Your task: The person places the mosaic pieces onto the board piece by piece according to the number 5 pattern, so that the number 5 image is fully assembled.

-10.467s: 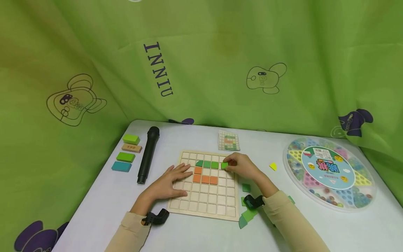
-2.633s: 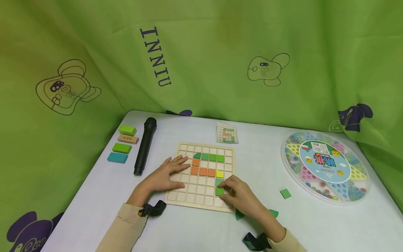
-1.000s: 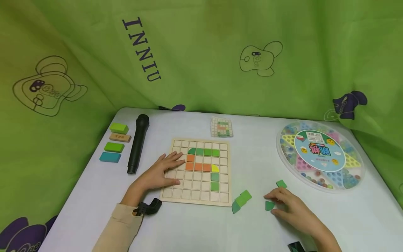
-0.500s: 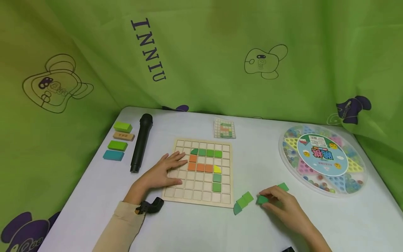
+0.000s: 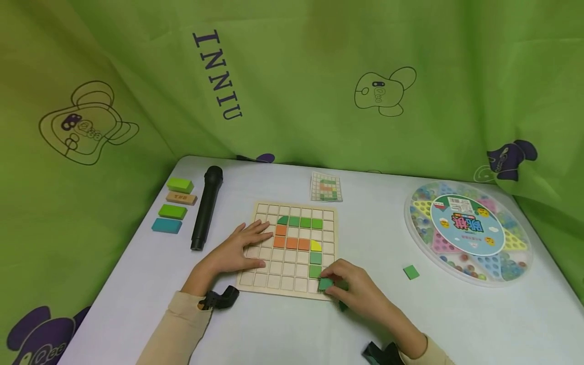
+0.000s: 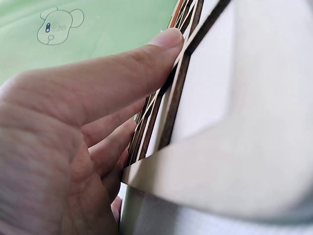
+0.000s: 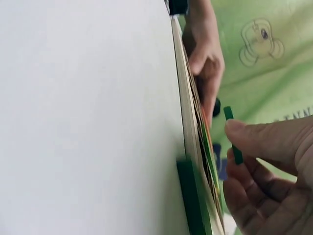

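Green tile (image 5: 326, 284) is pinched in the right hand (image 5: 353, 291), right over the near right corner of the wooden grid board (image 5: 292, 251). The board already holds 6 green, 4 orange and 1 yellow tile. Left hand (image 5: 237, 251) lies flat, fingers relaxed, on the board's left side. The right wrist view shows the tile (image 7: 233, 134) edge-on, lifted off the board; the head view doesn't.

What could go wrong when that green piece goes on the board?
The right hand pinches the green tile tilted over the near edge of the grid board, so it might land crooked across a square's wall, or slip off onto the table. Setting it down could also nudge the green square just above it. The left hand lies flat on the board, which should keep it from sliding.
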A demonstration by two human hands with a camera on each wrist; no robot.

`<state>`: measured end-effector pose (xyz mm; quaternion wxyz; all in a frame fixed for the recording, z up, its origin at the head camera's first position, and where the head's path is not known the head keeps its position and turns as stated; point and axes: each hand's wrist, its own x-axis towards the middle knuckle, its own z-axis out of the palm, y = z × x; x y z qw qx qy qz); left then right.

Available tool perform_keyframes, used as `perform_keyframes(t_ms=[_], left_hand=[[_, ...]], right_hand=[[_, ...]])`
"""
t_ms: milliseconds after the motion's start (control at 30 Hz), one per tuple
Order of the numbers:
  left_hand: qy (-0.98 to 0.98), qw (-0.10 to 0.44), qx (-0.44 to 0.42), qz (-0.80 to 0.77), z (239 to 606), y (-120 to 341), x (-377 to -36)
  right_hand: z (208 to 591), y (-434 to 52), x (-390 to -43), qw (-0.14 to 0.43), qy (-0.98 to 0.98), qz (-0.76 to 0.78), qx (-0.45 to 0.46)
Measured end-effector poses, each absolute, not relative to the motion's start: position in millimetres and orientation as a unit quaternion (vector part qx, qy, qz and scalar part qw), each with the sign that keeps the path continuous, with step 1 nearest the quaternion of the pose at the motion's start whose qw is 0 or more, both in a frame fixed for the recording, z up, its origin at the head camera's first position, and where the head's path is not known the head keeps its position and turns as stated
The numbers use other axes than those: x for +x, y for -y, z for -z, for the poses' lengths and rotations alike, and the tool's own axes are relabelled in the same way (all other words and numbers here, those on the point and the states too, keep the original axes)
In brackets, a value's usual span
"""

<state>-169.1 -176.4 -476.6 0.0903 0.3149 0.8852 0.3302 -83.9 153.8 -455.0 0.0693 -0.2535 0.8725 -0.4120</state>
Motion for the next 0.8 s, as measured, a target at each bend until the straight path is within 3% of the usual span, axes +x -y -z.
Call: perform_keyframes(t_ms=[800], left_hand=[[-0.885, 0.098, 0.311, -0.332, 476.3, 176.6, -169.4]], right_hand=[[460.7, -134.5, -84.0, 0.071, -0.882, 0.402, -0.237]])
